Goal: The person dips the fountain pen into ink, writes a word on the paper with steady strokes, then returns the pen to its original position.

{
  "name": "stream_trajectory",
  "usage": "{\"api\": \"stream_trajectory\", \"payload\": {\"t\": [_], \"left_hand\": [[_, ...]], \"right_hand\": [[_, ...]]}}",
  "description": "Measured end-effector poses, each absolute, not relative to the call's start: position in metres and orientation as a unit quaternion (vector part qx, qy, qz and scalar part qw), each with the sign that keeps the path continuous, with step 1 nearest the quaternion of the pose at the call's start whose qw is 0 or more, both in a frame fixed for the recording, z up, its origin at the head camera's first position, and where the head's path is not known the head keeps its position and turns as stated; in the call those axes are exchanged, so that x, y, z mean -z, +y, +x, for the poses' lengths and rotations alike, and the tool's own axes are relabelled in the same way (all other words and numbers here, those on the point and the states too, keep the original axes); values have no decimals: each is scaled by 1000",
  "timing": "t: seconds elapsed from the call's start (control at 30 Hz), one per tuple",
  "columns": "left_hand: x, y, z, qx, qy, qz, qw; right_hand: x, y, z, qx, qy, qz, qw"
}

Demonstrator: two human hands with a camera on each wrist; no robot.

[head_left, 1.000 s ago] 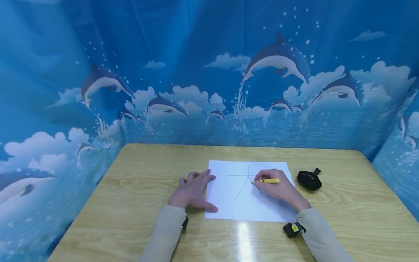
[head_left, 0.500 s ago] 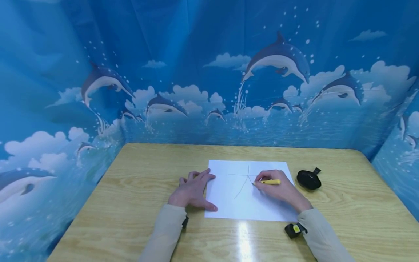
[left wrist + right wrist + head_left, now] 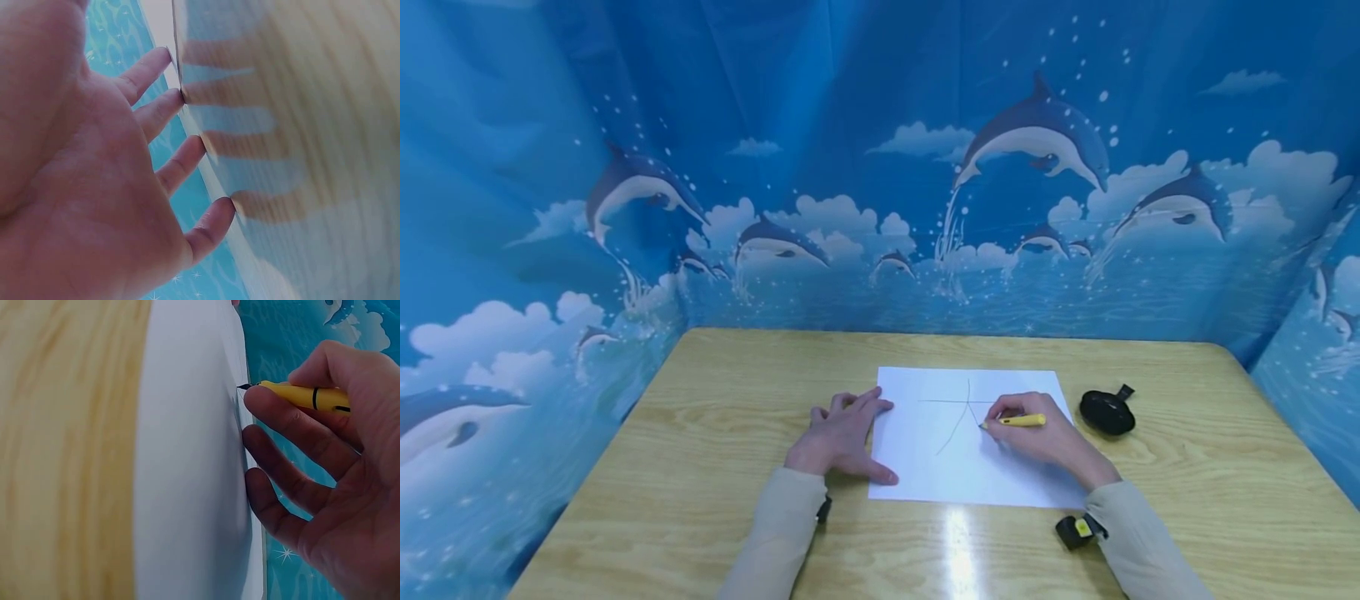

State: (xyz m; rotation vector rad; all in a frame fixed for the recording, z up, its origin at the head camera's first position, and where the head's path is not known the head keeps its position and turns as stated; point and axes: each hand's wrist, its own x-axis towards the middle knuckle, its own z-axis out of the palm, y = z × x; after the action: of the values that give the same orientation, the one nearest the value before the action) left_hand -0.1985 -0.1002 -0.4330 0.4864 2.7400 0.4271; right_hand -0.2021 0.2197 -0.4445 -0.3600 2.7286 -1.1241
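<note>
A white sheet of paper (image 3: pixel 917 471) lies on the wooden table. Thin dark lines (image 3: pixel 938 401) on it form a cross, with two strokes spreading downward from near the crossing. My right hand (image 3: pixel 1051 440) pinches a yellow fountain pen (image 3: pixel 297 394), its dark nib (image 3: pixel 245 387) at the paper, on the lower right stroke. The other right fingers rest along the sheet in the right wrist view. My left hand (image 3: pixel 838 440) is spread at the sheet's left edge, thumb and fingertips on or beside the paper. In the left wrist view its fingertips (image 3: pixel 219 215) touch down on the surface.
To the right of the sheet sits a small black rounded object (image 3: pixel 1107 412) with a short tab. A black wrist camera (image 3: pixel 1075 531) hangs by the right cuff. Behind the table (image 3: pixel 737 400) rises a blue dolphin-printed curtain (image 3: pixel 850 167).
The right hand and pen have moved slightly down and to the right, and the lower right stroke has grown longer. The left hand has stayed in place.
</note>
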Motion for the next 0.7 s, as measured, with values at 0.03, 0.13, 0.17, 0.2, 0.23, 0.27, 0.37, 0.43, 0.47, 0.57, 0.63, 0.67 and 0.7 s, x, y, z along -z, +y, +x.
{"api": "stream_trajectory", "payload": {"t": [0.03, 0.13, 0.17, 0.2, 0.23, 0.27, 0.37, 0.43, 0.47, 0.57, 0.63, 0.67, 0.7], "left_hand": [[433, -100, -198, -150, 960, 170, 162], [433, -100, -198, -151, 960, 170, 162], [433, -100, -198, -151, 960, 170, 161], [433, -100, -198, -152, 960, 170, 161], [433, -100, -198, -152, 960, 170, 160], [433, -100, -198, -152, 960, 171, 160], [434, -100, -199, -151, 961, 171, 159], [434, -100, -199, -152, 961, 171, 158], [434, -100, -199, -152, 961, 171, 158], [434, -100, -199, -152, 961, 169, 158], [434, -100, -199, -150, 961, 169, 158], [434, -100, -199, -149, 961, 169, 159], [434, -100, -199, -148, 961, 168, 159]], "right_hand": [[444, 220, -202, 377, 914, -120, 87], [444, 221, -201, 380, 912, -121, 92], [444, 222, -200, 381, 911, -125, 93], [444, 222, -200, 384, 910, -124, 94], [444, 222, -200, 386, 909, -125, 95], [444, 223, -200, 388, 908, -125, 95], [444, 224, -199, 390, 907, -128, 98], [444, 224, -199, 393, 905, -127, 102], [443, 224, -199, 393, 905, -129, 103], [443, 224, -199, 391, 905, -129, 109], [442, 224, -199, 389, 905, -127, 112], [442, 224, -199, 388, 906, -124, 114], [442, 225, -199, 386, 907, -125, 115]]}}
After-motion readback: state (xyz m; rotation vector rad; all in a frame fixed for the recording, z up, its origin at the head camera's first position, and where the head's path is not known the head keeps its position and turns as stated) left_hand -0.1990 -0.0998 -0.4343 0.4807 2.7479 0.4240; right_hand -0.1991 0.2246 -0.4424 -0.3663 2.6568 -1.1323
